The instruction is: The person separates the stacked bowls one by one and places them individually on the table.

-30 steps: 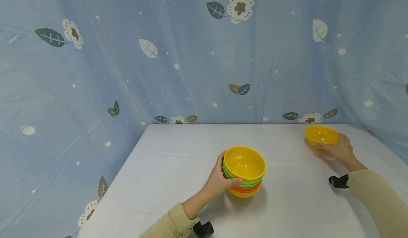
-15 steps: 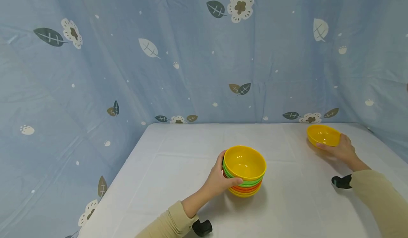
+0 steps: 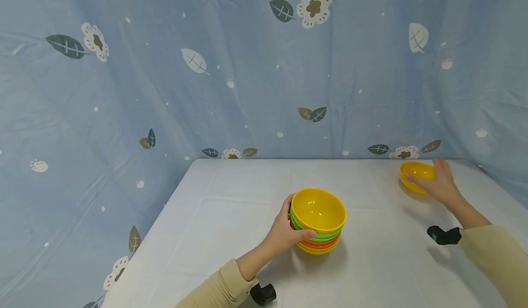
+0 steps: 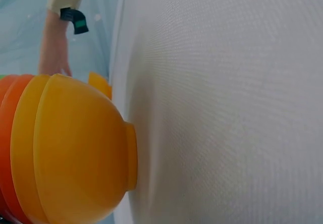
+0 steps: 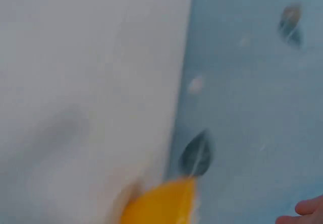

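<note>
My left hand (image 3: 282, 232) grips a stack of nested bowls (image 3: 316, 214) from its left side, thumb on the near side. The top bowl is yellow, with green, orange-red and yellow ones below. The left wrist view shows the lowest yellow bowl (image 4: 86, 148) over the white table; whether its foot touches the cloth is hard to tell. A single yellow bowl (image 3: 412, 169) sits upright at the far right. Above its right side hovers my right hand (image 3: 441, 184), thumb and fingers spread. In the blurred right wrist view, fingertips (image 5: 305, 214) show apart from the yellow bowl (image 5: 161, 206).
A white cloth covers the table (image 3: 239, 211). Blue curtains (image 3: 247, 69) with leaves and flowers hang behind the table and along its sides. Each sleeve has a black wrist device, such as the right one (image 3: 443, 235).
My right hand has let go of the single yellow bowl and risen off it, fingers spreading. The left hand and its stack have stayed in place.
</note>
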`<state>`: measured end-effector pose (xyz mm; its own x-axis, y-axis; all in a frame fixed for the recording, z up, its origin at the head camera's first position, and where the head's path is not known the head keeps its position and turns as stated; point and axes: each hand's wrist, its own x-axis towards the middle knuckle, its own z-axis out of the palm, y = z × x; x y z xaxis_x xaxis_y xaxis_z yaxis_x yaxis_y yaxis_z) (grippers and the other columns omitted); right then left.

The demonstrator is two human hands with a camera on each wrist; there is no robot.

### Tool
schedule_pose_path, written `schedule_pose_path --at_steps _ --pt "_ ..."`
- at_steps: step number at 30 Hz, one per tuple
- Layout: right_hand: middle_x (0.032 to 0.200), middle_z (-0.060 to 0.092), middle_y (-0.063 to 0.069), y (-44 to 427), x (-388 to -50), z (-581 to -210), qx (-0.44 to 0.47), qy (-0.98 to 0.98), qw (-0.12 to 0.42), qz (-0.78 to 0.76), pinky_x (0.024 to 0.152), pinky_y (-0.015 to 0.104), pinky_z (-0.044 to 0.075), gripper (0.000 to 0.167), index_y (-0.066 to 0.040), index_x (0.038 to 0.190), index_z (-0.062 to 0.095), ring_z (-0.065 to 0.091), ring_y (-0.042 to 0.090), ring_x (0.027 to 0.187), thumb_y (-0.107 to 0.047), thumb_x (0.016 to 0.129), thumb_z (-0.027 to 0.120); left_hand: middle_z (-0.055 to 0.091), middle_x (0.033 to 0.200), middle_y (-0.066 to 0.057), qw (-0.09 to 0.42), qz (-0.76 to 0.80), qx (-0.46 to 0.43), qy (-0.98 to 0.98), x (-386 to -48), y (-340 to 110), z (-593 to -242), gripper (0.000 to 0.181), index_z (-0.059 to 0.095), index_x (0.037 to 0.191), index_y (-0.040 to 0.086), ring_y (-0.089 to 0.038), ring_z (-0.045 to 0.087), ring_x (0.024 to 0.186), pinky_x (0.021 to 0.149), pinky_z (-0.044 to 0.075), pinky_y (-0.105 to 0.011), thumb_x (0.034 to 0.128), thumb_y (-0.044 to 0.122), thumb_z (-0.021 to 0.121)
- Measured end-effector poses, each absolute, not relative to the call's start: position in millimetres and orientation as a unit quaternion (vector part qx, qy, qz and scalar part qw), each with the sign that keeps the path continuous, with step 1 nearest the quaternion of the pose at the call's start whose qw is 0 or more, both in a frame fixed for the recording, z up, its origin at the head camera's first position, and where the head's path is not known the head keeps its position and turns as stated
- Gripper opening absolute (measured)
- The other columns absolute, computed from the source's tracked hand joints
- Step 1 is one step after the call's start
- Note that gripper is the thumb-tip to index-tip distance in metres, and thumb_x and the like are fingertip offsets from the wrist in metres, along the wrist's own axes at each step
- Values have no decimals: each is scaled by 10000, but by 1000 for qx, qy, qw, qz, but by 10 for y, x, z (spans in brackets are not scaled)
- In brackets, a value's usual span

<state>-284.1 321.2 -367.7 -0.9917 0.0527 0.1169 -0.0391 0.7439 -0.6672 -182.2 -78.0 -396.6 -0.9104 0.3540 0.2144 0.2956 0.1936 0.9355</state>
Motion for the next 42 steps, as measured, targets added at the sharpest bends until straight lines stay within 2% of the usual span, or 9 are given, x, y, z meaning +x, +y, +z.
schedule_pose_path --at_steps 3,6,12,19,26,30,37,42 --pt "1419 -135 377 2981 -2688 -3510 40 -921 55 382 956 716 103 948 120 1389 -106 23 582 1263 -441 906 487 435 1331 -13 27 601 208 771 -1820 -781 -3955 1000 179 1441 150 -162 462 1144 950 415 -317 697 588 685" --pt "1429 -45 382 2745 -2531 -3393 72 -916 28 393 931 719 171 907 63 1419 -94 88 574 1261 -441 920 473 431 1333 -16 28 602 205 771 -1817 -787 -3947 1005 176 1442 147 -166 460 1147 951 415 -327 697 589 685" --pt "1451 11 351 2363 -2244 -3276 107 -880 -42 461 939 701 190 818 -56 1461 -67 60 561 1286 -419 941 449 422 1341 -17 33 602 203 772 -1826 -790 -3960 1005 167 1445 148 -165 456 1154 957 413 -324 701 579 688" --pt "1488 88 275 1957 -1977 -3225 176 -863 -49 471 953 684 209 778 -41 1468 63 91 506 1323 -312 916 539 429 1333 -15 29 606 209 767 -1835 -792 -3973 1003 170 1445 156 -164 460 1147 949 417 -318 699 584 686" --pt "1471 174 268 1673 -1857 -3306 239 -854 -66 457 887 696 306 823 -30 1451 156 172 499 1303 -334 846 624 419 1348 11 19 587 208 782 -1842 -790 -3992 975 200 1443 186 -162 448 1136 927 418 -358 698 572 696" --pt "1468 181 271 1565 -1817 -3389 265 -850 -66 451 898 691 305 878 -18 1444 173 195 510 1293 -307 797 690 413 1352 2 24 588 210 781 -1838 -791 -3991 982 182 1451 180 -162 450 1140 942 417 -348 706 577 684" --pt "1497 106 243 1417 -1800 -3504 261 -856 -50 443 964 637 282 993 14 1441 158 172 476 1321 -332 728 757 377 1390 -11 30 571 221 790 -1821 -816 -3940 1058 146 1464 160 -175 429 1199 1007 371 -396 672 599 692" --pt "1496 109 240 1369 -1795 -3527 246 -863 -31 440 965 603 318 1022 25 1437 161 221 459 1309 -342 706 773 411 1348 34 28 568 239 787 -1841 -807 -3945 981 194 1442 223 -141 449 1167 987 395 -339 681 505 746"
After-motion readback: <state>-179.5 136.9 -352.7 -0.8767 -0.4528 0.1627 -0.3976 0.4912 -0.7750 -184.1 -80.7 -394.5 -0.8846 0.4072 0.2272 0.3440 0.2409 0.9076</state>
